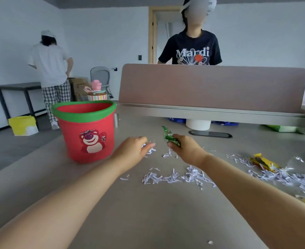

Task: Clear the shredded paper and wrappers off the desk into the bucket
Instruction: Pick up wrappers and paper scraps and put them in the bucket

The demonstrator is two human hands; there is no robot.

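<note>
shredded paper strewn right of bucket.

Brown divider panel, pink bottle, two bystanders.

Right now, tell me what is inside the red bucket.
Only the inner far wall of the red bucket shows, below its green rim. The near wall hides the bottom, so whether any paper or wrappers lie inside cannot be seen.

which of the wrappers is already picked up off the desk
The green wrapper, pinched in the right hand above the desk. The yellow wrapper lies among the shredded paper to the right.
</note>
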